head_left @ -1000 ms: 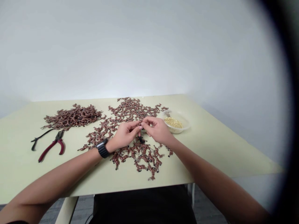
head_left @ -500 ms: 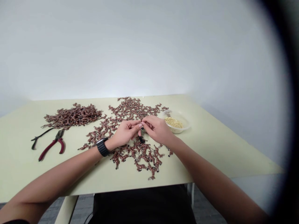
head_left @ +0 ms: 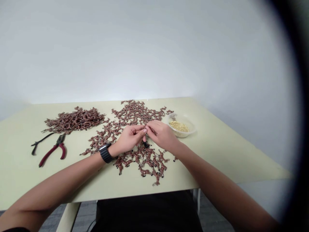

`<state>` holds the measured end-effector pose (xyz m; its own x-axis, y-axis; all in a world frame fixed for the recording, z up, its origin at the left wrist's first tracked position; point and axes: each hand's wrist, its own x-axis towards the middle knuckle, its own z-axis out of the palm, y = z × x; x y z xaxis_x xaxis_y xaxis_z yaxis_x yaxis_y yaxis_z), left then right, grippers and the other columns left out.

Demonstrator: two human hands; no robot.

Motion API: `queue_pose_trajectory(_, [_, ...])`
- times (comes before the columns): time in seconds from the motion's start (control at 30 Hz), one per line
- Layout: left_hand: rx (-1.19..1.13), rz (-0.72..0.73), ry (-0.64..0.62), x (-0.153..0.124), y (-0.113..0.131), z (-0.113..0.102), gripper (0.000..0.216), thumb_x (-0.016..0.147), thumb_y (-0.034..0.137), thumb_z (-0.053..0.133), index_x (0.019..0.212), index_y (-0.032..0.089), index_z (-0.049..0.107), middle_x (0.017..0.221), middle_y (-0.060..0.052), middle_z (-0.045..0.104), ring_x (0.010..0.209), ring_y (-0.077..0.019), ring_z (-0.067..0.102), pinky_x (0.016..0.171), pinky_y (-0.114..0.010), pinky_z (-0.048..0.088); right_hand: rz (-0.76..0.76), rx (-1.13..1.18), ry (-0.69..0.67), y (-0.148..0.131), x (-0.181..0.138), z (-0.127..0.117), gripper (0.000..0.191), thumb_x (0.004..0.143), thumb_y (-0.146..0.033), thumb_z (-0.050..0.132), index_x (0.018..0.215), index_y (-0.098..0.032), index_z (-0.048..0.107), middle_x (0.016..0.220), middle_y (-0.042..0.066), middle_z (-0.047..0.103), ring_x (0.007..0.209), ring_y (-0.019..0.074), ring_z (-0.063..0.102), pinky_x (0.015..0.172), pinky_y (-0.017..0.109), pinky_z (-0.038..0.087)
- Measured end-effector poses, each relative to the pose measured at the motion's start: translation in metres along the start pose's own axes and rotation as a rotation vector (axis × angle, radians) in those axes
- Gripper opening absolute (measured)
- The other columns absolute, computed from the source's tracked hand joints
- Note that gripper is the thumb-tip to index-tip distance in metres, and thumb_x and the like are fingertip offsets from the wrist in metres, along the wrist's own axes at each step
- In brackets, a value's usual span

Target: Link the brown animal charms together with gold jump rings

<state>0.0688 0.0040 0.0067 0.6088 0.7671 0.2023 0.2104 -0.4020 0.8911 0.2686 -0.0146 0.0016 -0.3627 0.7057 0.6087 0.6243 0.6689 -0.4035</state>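
Observation:
My left hand and my right hand meet fingertip to fingertip above the middle of the table. Both are closed in a pinch, and what lies between the fingertips is too small and covered to make out. A small black piece shows just under the left fingers; its kind is unclear. Beneath and around the hands, many brown animal figurines, deer-like with dark feet, lie spread out. Close to the right hand stands a clear plastic bowl holding small gold-coloured pieces.
A denser heap of the same brown figurines lies at the left. In front of it are pliers with red handles and a thin black tool. The pale table meets a wall at the back.
The hands stay together in nearly the same place, the right fingers curled slightly lower over the pinch. The whole view has shifted very slightly.

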Motion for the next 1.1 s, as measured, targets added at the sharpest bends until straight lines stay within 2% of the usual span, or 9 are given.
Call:
queue_pose_trajectory(0.13, [0.067,0.029,0.027,0.000,-0.001,0.001,0.044,0.102,0.048,0.049,0.080,0.014,0.067,0.053,0.002,0.053,0.044,-0.0073,0.043,0.048,-0.019,0.032,0.287,0.244,-0.001,-0.007,0.000,0.000,0.024,0.100,-0.031,0.052,0.081,-0.020,0.060,0.065,-0.002,0.055,0.057,0.0121,0.046,0.056,0.027,0.034])
queue_pose_trajectory(0.3, [0.197,0.108,0.074,-0.001,-0.002,0.003,0.037,0.101,0.041,0.052,0.081,0.015,0.068,0.061,0.001,0.060,0.049,-0.0081,0.045,0.051,-0.020,0.034,0.591,0.836,-0.122,-0.002,0.001,0.006,0.027,0.095,-0.043,0.059,0.082,-0.020,0.058,0.061,-0.005,0.047,0.047,0.0083,0.036,0.046,0.024,0.027])
queue_pose_trajectory(0.4, [0.256,0.165,0.108,-0.002,-0.002,0.004,0.030,0.100,0.038,0.054,0.087,0.016,0.069,0.068,0.000,0.066,0.054,-0.0088,0.048,0.055,-0.020,0.036,0.679,1.075,-0.136,0.002,0.002,0.008,0.027,0.090,-0.042,0.067,0.079,-0.019,0.057,0.063,-0.005,0.044,0.048,0.0065,0.031,0.044,0.022,0.025])
queue_pose_trajectory(0.47, [0.241,0.159,0.111,-0.002,-0.001,0.004,0.029,0.100,0.038,0.055,0.089,0.016,0.069,0.071,0.000,0.067,0.055,-0.0088,0.050,0.055,-0.020,0.036,0.691,1.114,-0.152,0.003,0.003,0.008,0.027,0.089,-0.042,0.068,0.080,-0.018,0.057,0.065,-0.005,0.044,0.050,0.0065,0.032,0.045,0.022,0.026])
queue_pose_trajectory(0.53, [0.155,0.104,0.098,-0.002,-0.001,0.005,0.031,0.101,0.041,0.053,0.092,0.015,0.069,0.073,-0.001,0.068,0.052,-0.0082,0.048,0.052,-0.019,0.036,0.676,1.038,-0.167,0.002,0.003,0.005,0.030,0.092,-0.046,0.063,0.080,-0.019,0.057,0.067,-0.004,0.046,0.050,0.0074,0.035,0.045,0.022,0.028])
queue_pose_trajectory(0.6, [0.036,0.034,0.090,-0.001,-0.001,0.005,0.034,0.101,0.044,0.052,0.093,0.015,0.067,0.072,-0.002,0.068,0.048,-0.0075,0.046,0.047,-0.019,0.035,0.614,0.826,-0.136,0.000,0.004,0.000,0.033,0.095,-0.050,0.057,0.082,-0.020,0.057,0.070,-0.002,0.050,0.052,0.0092,0.040,0.046,0.024,0.031])
queue_pose_trajectory(0.77, [-0.131,-0.025,0.100,0.001,-0.003,0.006,0.038,0.099,0.049,0.056,0.094,0.013,0.067,0.072,-0.003,0.066,0.046,-0.0064,0.044,0.045,-0.018,0.036,0.273,0.287,0.047,-0.004,0.005,-0.011,0.016,0.099,-0.036,0.055,0.099,-0.023,0.065,0.082,0.002,0.062,0.069,0.0157,0.053,0.063,0.029,0.042])
queue_pose_trajectory(0.9, [-0.146,-0.019,0.084,0.001,-0.001,0.006,0.039,0.099,0.049,0.055,0.090,0.013,0.067,0.066,-0.001,0.063,0.045,-0.0062,0.044,0.044,-0.018,0.035,0.115,0.180,0.055,-0.001,0.005,-0.011,0.013,0.098,-0.025,0.054,0.101,-0.022,0.066,0.090,0.004,0.065,0.078,0.0171,0.057,0.072,0.031,0.044])
queue_pose_trajectory(1.1, [-0.073,-0.018,0.062,-0.001,0.003,0.006,0.039,0.100,0.047,0.053,0.085,0.014,0.065,0.057,0.002,0.057,0.044,-0.0066,0.044,0.046,-0.018,0.034,0.042,0.128,0.030,0.000,0.003,-0.008,0.014,0.099,-0.023,0.050,0.098,-0.020,0.064,0.087,0.004,0.063,0.076,0.0167,0.056,0.071,0.031,0.043])
